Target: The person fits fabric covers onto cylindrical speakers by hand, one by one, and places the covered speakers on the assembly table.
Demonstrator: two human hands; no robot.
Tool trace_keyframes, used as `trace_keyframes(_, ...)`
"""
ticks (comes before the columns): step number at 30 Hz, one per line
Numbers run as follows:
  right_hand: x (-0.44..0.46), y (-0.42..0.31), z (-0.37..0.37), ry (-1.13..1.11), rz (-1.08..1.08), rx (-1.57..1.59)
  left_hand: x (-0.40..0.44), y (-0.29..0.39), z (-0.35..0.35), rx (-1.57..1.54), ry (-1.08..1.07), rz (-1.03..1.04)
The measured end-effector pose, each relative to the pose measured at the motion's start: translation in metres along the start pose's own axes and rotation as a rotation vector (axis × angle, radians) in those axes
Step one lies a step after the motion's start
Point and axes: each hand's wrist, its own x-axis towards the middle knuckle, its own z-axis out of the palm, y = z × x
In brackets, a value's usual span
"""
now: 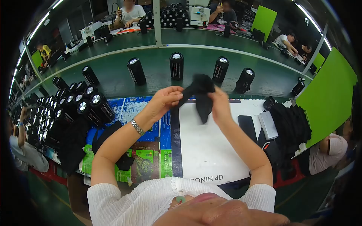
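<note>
A piece of black cloth (203, 94) hangs between my two hands above the white sheet (211, 150), its lower end blurred. My left hand (168, 98) pinches one edge of it with closed fingers. At the cloth's other side, my right hand (221, 104) is closed on it, the fingers partly hidden. Beyond the hands, black cylindrical speakers stand upright in a spaced row, among them one speaker (176, 66) straight ahead and another (221, 70) just right of the cloth.
Many black cylinders (71, 101) crowd the left. At right lie a dark phone (247, 127), a silver box-shaped device (268, 125) and a pile of black cloth (290, 126) beside a green board (328, 98). Other people sit across the line and at both sides.
</note>
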Motion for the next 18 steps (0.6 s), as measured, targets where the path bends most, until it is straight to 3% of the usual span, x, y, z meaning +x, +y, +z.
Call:
trace_keyframes(1,0.012,-0.004,-0.007,0.100,-0.104,0.039,0.002,0.003,0.000,-0.005,-0.003,0.026)
trace_keyframes(3,0.026,-0.032,-0.020,0.074,-0.074,0.090,0.002,0.010,0.005,-0.115,0.043,0.066)
trace_keyframes(7,0.025,-0.051,-0.036,-0.254,0.345,0.306,0.001,0.022,0.012,-0.188,0.099,0.167)
trace_keyframes(9,0.005,-0.055,-0.007,-0.060,0.420,-0.113,0.002,0.021,0.015,-0.149,0.079,0.227)
trace_keyframes(10,0.003,-0.046,-0.003,-0.079,0.431,-0.273,0.000,0.018,0.018,-0.062,0.037,0.262)
trace_keyframes(13,-0.018,-0.045,0.019,-0.200,0.083,-0.331,-0.005,0.014,0.026,0.151,-0.117,0.297)
trace_keyframes(15,-0.018,-0.050,0.016,-0.228,0.084,-0.274,-0.012,0.017,0.027,0.222,-0.241,0.223)
trace_keyframes(18,-0.026,-0.059,0.020,-0.257,0.051,-0.224,0.002,0.012,0.027,0.000,-0.084,0.244)
